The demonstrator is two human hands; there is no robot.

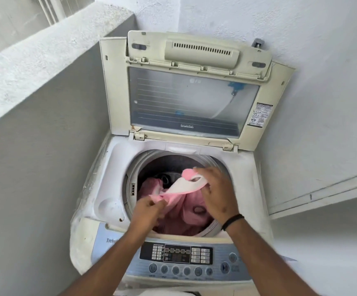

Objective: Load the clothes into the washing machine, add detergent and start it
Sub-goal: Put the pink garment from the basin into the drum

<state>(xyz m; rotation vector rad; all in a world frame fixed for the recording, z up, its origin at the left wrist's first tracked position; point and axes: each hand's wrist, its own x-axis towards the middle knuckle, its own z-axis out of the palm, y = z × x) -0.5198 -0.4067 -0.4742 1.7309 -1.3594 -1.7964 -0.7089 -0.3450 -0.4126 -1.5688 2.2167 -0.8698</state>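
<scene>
A white top-loading washing machine [109,176] stands in front of me with its lid [186,99] folded up against the wall. Pink clothes [192,216] lie in the drum. Both hands hold a pink and white cloth [186,186] stretched over the drum opening. My left hand [149,210] pinches its pink lower end at the near left of the drum. My right hand [216,193], with a black band on the wrist, grips its upper end at the right. The control panel [179,256] with several round buttons lies under my forearms.
A grey parapet wall [45,124] runs close along the machine's left side. White walls close the back and right, with a white ledge [323,193] jutting out at the right. A small recess [109,207] sits in the machine's top at the left of the drum.
</scene>
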